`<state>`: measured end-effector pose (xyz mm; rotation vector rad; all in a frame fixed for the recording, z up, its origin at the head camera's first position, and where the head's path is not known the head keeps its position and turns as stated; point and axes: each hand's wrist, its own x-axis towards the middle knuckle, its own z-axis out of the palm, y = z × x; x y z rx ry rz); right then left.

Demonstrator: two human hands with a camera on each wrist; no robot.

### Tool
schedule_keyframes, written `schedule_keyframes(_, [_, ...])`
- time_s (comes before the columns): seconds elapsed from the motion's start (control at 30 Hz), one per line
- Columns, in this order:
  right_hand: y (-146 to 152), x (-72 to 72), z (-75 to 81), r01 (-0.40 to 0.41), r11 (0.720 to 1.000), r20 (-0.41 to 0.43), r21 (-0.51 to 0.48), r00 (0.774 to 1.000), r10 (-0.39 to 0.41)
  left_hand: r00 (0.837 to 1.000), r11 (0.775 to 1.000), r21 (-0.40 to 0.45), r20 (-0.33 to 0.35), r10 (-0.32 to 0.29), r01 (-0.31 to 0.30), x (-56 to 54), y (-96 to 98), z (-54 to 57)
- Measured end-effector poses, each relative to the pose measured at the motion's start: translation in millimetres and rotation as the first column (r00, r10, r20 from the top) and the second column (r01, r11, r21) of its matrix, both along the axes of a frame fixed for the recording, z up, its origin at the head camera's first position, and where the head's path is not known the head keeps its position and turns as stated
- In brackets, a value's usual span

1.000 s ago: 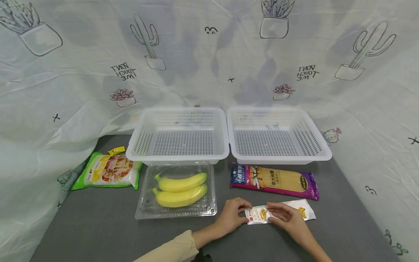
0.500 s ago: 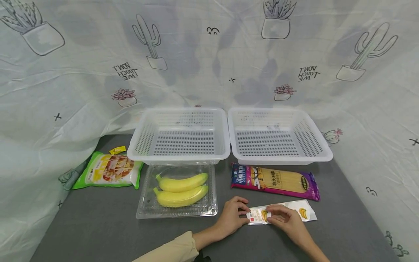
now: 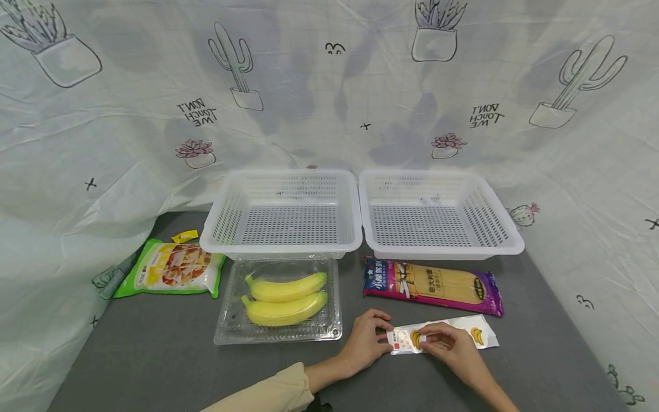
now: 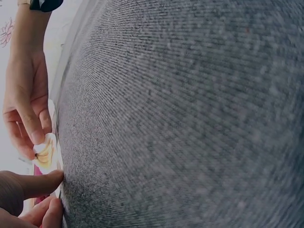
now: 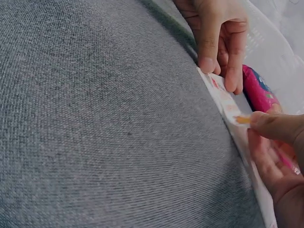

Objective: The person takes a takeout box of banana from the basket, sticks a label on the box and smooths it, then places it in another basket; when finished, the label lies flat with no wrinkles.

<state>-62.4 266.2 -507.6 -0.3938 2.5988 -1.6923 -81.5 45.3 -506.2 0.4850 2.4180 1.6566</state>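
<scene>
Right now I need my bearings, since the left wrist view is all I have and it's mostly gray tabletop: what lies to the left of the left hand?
Observer: A clear plastic box with two yellow bananas inside, seen in the head view.

Operator: Good. I see one banana print on the white strip between the hands. Is there another past the right hand?

Observer: Yes, the head view shows a second banana print on white paper beyond that hand.

Operator: And farther left than the box?

Observer: A green-edged food bag, lying on the tabletop.
</scene>
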Motion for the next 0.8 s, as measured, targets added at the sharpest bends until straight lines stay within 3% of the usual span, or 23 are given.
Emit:
schedule_keyframes(0.1, [1.2, 0.4, -5.0, -0.014, 0.995, -0.014, -0.096, 1.0, 0.013, 1.0, 1.0, -0.001, 0.01, 0.005, -0.005, 0.0, 0.8, 0.2])
schedule_keyframes(0.3, [5.7, 2.3, -14.3, -0.084, 0.948, -0.034, -0.307, 0.996, 0.077, 1.0, 1.0, -0.011, 0.027, 0.016, -0.015, -1.5, 1.7, 0.9])
schedule_keyframes(0.43, [4.2, 3.7, -11.7, 0.018, 0.954, 0.093, -0.298, 0.996, 0.01, 0.999, 1.0, -0.02, 0.027, 0.021, -0.021, -1.9, 0.9, 1.7])
schedule_keyframes(0.53, [1.8, 4.6, -7.7, 0.1, 0.954, 0.22, -0.281, 0.975, -0.037, 0.999, 0.999, -0.028, 0.03, 0.024, -0.023, -1.7, 0.4, 2.3])
schedule_keyframes(0.6, [2.2, 4.7, -5.8, 0.144, 0.931, 0.283, -0.335, 0.958, -0.046, 0.999, 0.999, -0.039, 0.026, 0.023, -0.022, -1.5, 0.5, 2.5])
schedule_keyframes(0.73, [10.6, 3.7, -0.2, 0.177, 0.85, 0.32, -0.497, 0.947, -0.01, 1.0, 0.998, -0.058, -0.001, 0.01, -0.01, -1.2, 1.5, 3.1])
schedule_keyframes(0.8, [14.3, 1.6, 4.5, 0.218, 0.822, 0.363, -0.526, 0.932, -0.015, 1.0, 0.996, -0.085, -0.027, -0.007, 0.005, -1.0, 1.0, 4.3])
